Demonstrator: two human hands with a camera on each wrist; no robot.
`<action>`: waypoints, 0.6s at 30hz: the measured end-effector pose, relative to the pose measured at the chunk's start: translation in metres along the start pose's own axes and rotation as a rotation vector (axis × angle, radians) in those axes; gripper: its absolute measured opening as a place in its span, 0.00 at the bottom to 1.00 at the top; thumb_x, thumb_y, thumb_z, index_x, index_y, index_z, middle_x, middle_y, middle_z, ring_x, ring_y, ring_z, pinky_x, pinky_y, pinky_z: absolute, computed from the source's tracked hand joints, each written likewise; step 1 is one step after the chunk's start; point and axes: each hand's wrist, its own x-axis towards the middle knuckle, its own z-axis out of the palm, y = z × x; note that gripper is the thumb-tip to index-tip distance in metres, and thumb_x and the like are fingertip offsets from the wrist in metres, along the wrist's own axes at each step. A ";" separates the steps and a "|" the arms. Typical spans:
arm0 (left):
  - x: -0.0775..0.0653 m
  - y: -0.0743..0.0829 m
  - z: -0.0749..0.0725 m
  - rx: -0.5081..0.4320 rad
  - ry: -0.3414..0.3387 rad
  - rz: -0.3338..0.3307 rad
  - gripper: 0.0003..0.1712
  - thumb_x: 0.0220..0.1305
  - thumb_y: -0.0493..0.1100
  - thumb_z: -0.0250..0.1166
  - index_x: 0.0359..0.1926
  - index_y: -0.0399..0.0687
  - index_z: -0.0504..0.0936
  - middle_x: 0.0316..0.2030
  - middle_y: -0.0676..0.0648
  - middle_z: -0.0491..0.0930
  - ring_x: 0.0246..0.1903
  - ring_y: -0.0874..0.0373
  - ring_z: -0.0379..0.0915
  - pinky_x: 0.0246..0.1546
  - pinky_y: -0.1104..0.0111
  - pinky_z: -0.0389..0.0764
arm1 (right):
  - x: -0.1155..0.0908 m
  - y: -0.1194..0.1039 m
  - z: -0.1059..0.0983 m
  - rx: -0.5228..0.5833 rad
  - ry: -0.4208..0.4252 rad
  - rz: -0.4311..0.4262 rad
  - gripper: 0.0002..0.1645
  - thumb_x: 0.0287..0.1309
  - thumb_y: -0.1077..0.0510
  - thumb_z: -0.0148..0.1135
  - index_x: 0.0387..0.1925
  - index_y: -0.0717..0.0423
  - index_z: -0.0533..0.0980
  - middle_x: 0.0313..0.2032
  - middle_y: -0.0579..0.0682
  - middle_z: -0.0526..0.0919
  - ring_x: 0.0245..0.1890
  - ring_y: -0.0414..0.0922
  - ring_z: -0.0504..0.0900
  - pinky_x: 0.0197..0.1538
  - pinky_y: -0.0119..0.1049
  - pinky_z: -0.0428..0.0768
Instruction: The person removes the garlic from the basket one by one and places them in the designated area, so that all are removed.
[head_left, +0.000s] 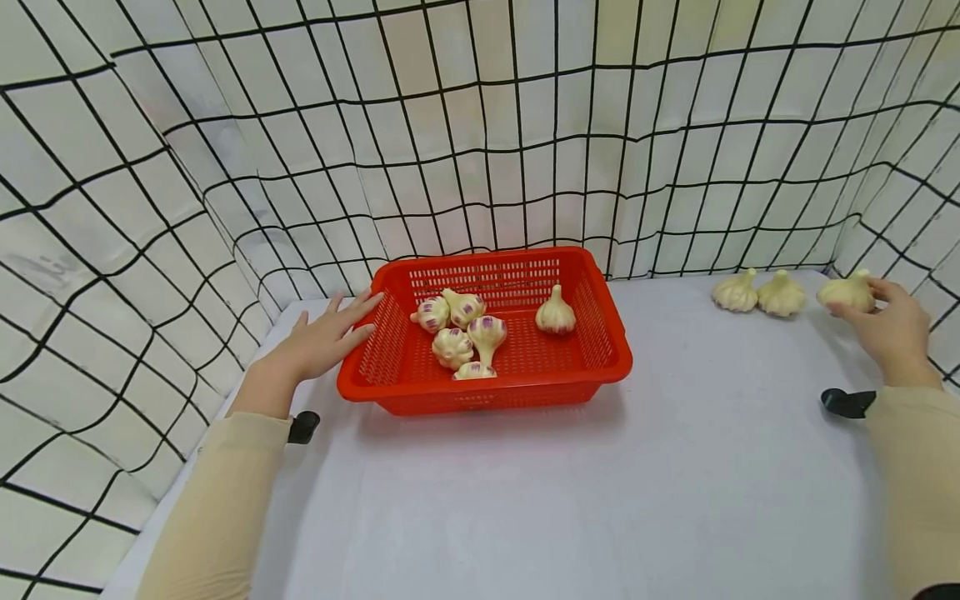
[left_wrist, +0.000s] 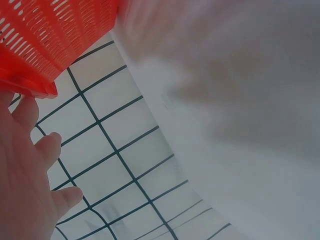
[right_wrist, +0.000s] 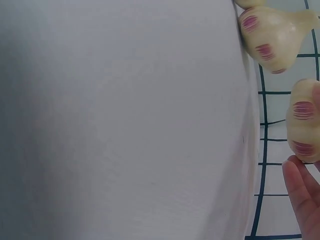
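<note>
My right hand point(head_left: 896, 329) grips a pale garlic bulb point(head_left: 846, 292) between thumb and fingers at the far right of the table. In the right wrist view that garlic bulb point(right_wrist: 302, 122) shows purple streaks. Two more garlic bulbs, one at the left point(head_left: 735, 292) and one closer to the hand point(head_left: 782, 294), sit side by side just left of it. My left hand point(head_left: 318, 342) has its fingers spread, with the fingertips at the left rim of a red plastic basket point(head_left: 487, 398). Inside the basket, several garlic bulbs point(head_left: 453, 347) cluster at the left; another garlic bulb point(head_left: 556, 312) stands upright at the right.
A white table point(head_left: 525, 500) lies under everything. White walls with a black grid net point(head_left: 480, 142) rise behind it and at both sides, close to the right hand and the left forearm. A dark strap end point(head_left: 847, 403) sticks out at the right wrist.
</note>
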 end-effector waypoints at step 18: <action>0.000 0.001 -0.001 0.012 -0.002 -0.009 0.39 0.80 0.63 0.44 0.83 0.59 0.46 0.82 0.44 0.38 0.78 0.34 0.23 0.67 0.29 0.24 | 0.010 0.006 -0.001 -0.038 -0.120 0.033 0.51 0.74 0.41 0.52 0.77 0.72 0.45 0.73 0.78 0.49 0.73 0.76 0.48 0.72 0.68 0.51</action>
